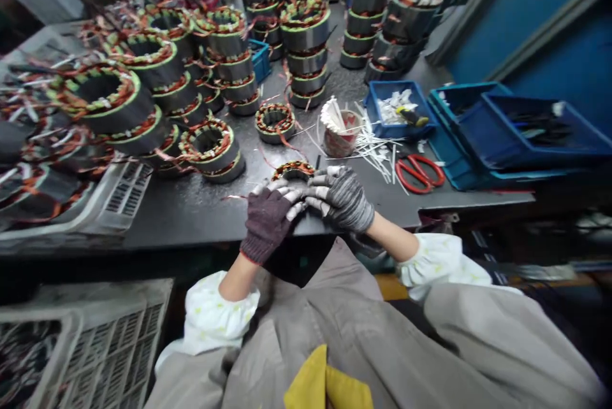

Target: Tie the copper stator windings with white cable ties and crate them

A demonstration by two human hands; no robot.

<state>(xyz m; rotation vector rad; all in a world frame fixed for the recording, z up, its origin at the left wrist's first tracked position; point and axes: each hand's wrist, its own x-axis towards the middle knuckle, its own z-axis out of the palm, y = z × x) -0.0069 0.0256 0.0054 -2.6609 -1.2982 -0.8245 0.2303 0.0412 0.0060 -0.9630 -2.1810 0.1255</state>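
"Two gloved hands at the near edge of the surface (pixel 201 205). What are they on?"

"One wound stator (pixel 293 171), lying flat with its copper coils up, just beyond the fingertips. The left hand (pixel 268 218), in a dark maroon glove, comes in from the near left. The right hand (pixel 345 200), in a grey glove, comes in from the near right. They meet at the stator's near rim."

"How do the fingers sit?"

"The left fingers (pixel 287 192) are stretched out side by side, flat, closed round nothing. The right fingers (pixel 318 195) are bent, their pale tips touching the left ones against the stator. Whether they pinch a wire, I cannot tell."

"And around it?"

"Just right of the stator lie red-handled scissors (pixel 419 172), with loose white strips beside them. Farther back stands a cup of white strips (pixel 338 132), and to its right a small blue tray (pixel 396 109). Large blue bins (pixel 526 135) sit at the far right. A lone stator (pixel 275 121) lies left of the cup. Many stacked stators (pixel 305 33) fill the far and left side, some resting on a grey crate (pixel 119 192)."
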